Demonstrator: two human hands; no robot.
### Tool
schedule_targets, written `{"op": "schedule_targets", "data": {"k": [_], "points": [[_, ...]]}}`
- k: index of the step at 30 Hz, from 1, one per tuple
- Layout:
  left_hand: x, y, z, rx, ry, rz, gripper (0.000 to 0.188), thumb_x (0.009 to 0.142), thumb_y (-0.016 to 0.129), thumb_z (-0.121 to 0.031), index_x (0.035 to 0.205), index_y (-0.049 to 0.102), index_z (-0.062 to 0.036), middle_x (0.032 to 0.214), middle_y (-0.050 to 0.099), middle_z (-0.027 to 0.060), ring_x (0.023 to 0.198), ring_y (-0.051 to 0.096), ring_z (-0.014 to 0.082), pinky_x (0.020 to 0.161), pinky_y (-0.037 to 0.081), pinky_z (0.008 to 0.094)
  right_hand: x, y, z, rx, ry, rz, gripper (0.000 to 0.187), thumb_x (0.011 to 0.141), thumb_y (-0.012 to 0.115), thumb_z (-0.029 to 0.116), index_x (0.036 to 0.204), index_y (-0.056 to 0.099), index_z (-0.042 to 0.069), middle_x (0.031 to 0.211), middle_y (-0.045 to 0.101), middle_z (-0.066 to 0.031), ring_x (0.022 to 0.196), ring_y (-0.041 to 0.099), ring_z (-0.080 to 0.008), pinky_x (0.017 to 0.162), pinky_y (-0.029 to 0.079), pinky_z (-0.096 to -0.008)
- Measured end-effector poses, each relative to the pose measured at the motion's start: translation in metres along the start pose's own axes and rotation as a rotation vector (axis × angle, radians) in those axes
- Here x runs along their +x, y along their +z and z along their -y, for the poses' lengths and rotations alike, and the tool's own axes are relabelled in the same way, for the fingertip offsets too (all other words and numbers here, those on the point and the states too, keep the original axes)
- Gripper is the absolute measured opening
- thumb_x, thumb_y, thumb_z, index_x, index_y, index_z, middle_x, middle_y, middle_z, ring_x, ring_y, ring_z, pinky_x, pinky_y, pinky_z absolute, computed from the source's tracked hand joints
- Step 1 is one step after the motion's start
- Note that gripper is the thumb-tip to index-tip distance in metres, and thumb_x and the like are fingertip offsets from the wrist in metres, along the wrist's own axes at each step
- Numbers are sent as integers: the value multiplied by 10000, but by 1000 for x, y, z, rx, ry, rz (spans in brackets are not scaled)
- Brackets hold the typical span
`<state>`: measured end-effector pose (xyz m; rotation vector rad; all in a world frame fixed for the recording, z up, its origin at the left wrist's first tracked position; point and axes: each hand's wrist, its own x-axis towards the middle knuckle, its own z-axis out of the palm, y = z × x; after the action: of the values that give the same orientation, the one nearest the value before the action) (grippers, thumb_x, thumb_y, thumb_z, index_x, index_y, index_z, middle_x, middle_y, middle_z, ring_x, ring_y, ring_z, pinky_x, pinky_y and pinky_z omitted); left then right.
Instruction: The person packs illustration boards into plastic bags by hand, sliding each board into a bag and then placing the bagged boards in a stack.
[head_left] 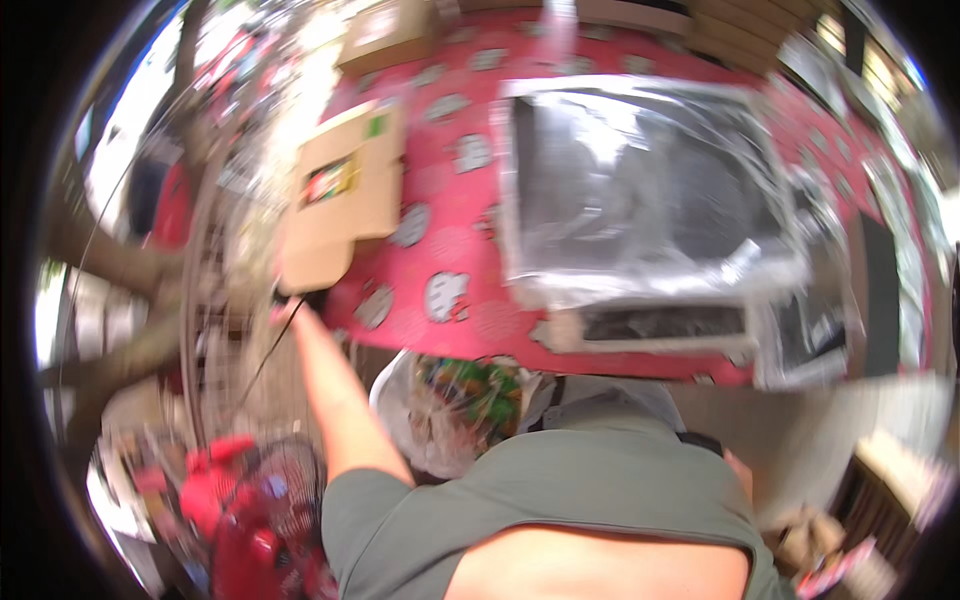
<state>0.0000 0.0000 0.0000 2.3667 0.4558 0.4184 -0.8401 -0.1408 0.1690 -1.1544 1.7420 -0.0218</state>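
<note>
My left arm reaches out to the far left, and my left hand point(284, 308) is at the near corner of a brown cardboard box point(370, 180). The hand is blurred and partly covered by the box flap, so its grip does not show. The box has a coloured label and a small green patch, and lies at the left edge of the table. Close to the wrist is something dark, with a thin dark cord point(272, 350) slanting down from it. At my right side only a sliver of skin point(738, 472) shows past my green shirt; the fingers there are hidden.
A red patterned cloth point(420, 270) covers the table. Dark flat panels in clear plastic wrap point(640, 190) lie on it. Another cardboard box point(388, 35) stands at the back. Below the table edge are a filled plastic bag point(450, 410) and, lower left, a red fan point(260, 520).
</note>
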Motion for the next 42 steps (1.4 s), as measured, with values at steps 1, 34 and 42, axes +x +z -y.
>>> {"op": "schedule_targets", "data": {"k": [1,34,42], "points": [[9,-7,25,124,44,-4,245,656,636,-200,830,600,-31,768,615,131,702,603,242,607,505,395,2,4,-3,92,-33,-37,397,857,518,281,1071,560,-50,1024,600,-108,933,535,-159,836,404,-279],[-987,-318,-179,-815,906,1927,248,777,558,-95,1018,558,-39,1020,558,51,992,495,162,846,343,310,22,-324,-267,459,-249,-724,147,776,612,114,879,603,11,779,614,-52,684,565,-101,634,456,-243],[-1265,-272,-311,-811,1479,1781,353,847,489,-260,1079,563,-6,856,617,148,793,579,184,741,429,275,90,-467,-295,120,-603,-981,132,770,575,43,895,583,-2,890,609,-115,771,593,-203,716,461,-296]]}}
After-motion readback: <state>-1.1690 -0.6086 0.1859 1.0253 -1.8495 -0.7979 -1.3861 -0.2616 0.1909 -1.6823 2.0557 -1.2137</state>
